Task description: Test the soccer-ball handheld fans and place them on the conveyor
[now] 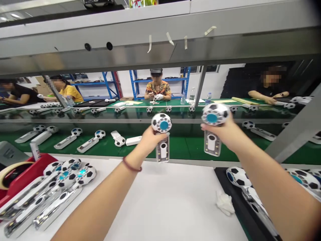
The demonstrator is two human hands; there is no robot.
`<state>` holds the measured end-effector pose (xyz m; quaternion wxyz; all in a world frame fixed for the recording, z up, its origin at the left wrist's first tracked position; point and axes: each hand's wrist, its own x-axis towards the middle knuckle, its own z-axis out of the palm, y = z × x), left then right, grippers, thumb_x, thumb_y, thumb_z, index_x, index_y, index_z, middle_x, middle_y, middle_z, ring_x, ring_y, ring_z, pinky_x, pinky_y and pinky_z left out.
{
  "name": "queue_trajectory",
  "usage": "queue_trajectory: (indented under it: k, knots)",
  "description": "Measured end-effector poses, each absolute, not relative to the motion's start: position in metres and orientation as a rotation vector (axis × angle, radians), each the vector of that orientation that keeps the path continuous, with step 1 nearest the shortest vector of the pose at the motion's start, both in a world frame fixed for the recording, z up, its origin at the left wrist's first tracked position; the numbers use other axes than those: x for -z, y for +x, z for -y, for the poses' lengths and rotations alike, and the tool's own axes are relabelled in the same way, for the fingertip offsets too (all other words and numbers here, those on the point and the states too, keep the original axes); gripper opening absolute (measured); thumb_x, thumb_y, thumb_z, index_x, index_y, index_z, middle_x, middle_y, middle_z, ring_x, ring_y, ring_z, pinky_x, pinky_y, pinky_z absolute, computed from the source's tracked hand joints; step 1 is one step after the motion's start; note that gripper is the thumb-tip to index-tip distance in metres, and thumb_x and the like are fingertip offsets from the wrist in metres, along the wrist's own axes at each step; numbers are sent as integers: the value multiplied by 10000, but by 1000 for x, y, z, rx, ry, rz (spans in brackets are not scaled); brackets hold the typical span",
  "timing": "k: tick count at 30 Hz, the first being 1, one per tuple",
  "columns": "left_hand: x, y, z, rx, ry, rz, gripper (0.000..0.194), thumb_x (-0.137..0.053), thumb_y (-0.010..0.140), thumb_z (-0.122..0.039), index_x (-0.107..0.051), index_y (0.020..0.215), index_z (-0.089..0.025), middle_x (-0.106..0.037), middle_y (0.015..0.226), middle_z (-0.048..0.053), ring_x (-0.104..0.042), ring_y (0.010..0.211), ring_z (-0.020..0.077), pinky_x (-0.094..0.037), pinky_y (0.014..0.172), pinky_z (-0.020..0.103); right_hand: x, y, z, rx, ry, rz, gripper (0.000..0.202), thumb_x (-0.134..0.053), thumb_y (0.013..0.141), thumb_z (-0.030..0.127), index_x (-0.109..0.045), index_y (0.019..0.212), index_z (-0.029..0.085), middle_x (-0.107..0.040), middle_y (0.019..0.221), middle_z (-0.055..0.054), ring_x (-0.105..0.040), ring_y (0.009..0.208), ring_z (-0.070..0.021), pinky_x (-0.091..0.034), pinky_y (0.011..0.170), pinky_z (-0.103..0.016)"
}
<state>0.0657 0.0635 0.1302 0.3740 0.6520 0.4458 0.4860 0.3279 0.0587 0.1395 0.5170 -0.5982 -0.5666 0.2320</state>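
Note:
My left hand (149, 141) is wrapped round the neck of a soccer-ball device (162, 123), its blue disc facing me and its clear handle hanging below. To the right, my right hand (224, 129) grips a second soccer-ball device (215, 114), also upright with the ball on top and the transparent handle below. Both are held above the near edge of the green belt (185, 142), apart from each other. Several similar devices (85, 174) lie piled on the white table at the left. Another device (238, 176) lies on a black mat at the right, partly behind my right forearm.
A red bin (30, 170) with a tape roll stands at the left. Crumpled tissue (225, 203) lies beside the black mat (222, 177). More devices lie along the belt. A metal shelf (125, 40) spans overhead; people sit across the line.

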Motion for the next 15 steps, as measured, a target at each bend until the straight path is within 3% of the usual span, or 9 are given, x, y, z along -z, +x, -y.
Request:
queue_trajectory:
  k: [4, 6, 9, 12, 15]
  knots:
    - [-87, 103, -145, -983, 1866, -1349, 357, -612, 768, -279, -532, 1075, -114, -636, 1049, 123, -614, 921, 229, -503, 796, 364, -112, 337, -111, -544, -1696, 1373, 904, -739, 597, 366, -239, 1329, 190, -577, 1124, -133, -599, 912, -273, -496, 757, -384]
    - [-74, 97, -168, -851, 1999, -1437, 408, -588, 805, -331, -505, 1147, -123, -591, 1122, 125, -575, 1002, 245, -464, 866, 443, -101, 347, -129, -546, -1788, 1357, 915, -703, 633, 375, -203, 1361, 134, -552, 1145, -204, -599, 909, -309, -489, 748, -428]
    - [-63, 58, -183, -695, 2214, -1544, 392, -545, 844, -317, -487, 1198, -157, -466, 1289, 117, -433, 1188, 266, -338, 991, 519, -90, 347, -143, -483, -1843, 1386, 769, -583, 741, 408, -245, 1352, 88, -473, 1220, -259, -554, 1012, -339, -434, 841, -479]
    - [-56, -2, -183, -529, 2338, -1675, 382, -520, 859, -292, -479, 1216, -163, -380, 1368, 115, -323, 1271, 281, -260, 1036, 540, -77, 318, -146, -464, -1738, 1593, 601, -508, 806, 365, -318, 1324, 126, -427, 1285, -205, -499, 1115, -289, -398, 926, -424]
    - [-50, -60, -179, -306, 2361, -1781, 430, -552, 827, -219, -467, 1242, -145, -363, 1386, 139, -286, 1295, 301, -267, 1034, 533, -58, 270, -142, -550, -1523, 1943, 563, -556, 793, 322, -363, 1313, 225, -422, 1321, -108, -495, 1135, -218, -417, 929, -333]
